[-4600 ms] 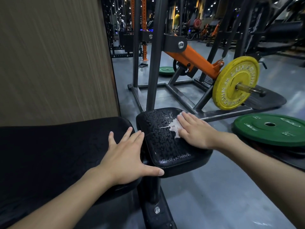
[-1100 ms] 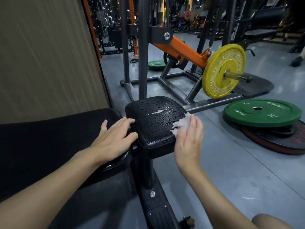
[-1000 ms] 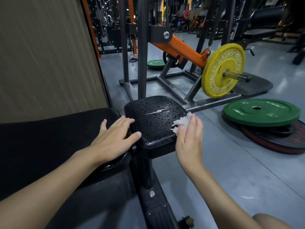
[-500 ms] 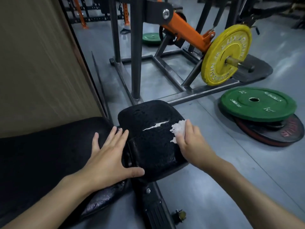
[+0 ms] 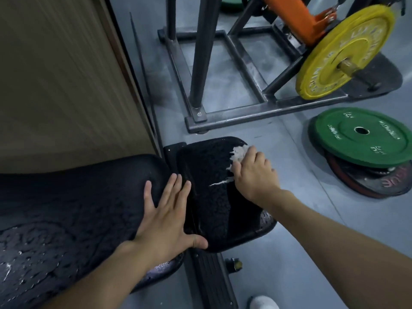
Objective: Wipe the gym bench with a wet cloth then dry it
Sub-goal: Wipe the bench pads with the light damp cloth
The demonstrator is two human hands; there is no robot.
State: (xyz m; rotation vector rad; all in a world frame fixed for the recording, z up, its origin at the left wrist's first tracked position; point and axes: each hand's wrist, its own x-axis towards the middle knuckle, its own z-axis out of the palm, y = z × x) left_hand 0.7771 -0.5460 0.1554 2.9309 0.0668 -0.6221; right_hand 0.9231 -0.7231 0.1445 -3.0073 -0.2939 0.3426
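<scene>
The black gym bench has a small seat pad [image 5: 211, 181], wet with droplets, and a long back pad [image 5: 78, 201] to its left. My right hand [image 5: 254, 172] presses a small white wet cloth [image 5: 239, 152] against the seat pad's far right edge, fingers curled over it. A thin white shred [image 5: 219, 182] lies on the pad beside that hand. My left hand [image 5: 169, 217] rests flat with spread fingers across the gap between the two pads.
A brown wall panel [image 5: 62, 74] stands at the left. Ahead is a steel machine frame [image 5: 223, 74] with an orange arm and a yellow weight plate [image 5: 338, 54]. A green plate [image 5: 361, 136] lies stacked on a dark one at right. A white shoe [image 5: 264, 302] shows below.
The camera has tilted further down. My right hand slid the cloth toward the seat pad's far right corner. My left hand has stayed across the two pads.
</scene>
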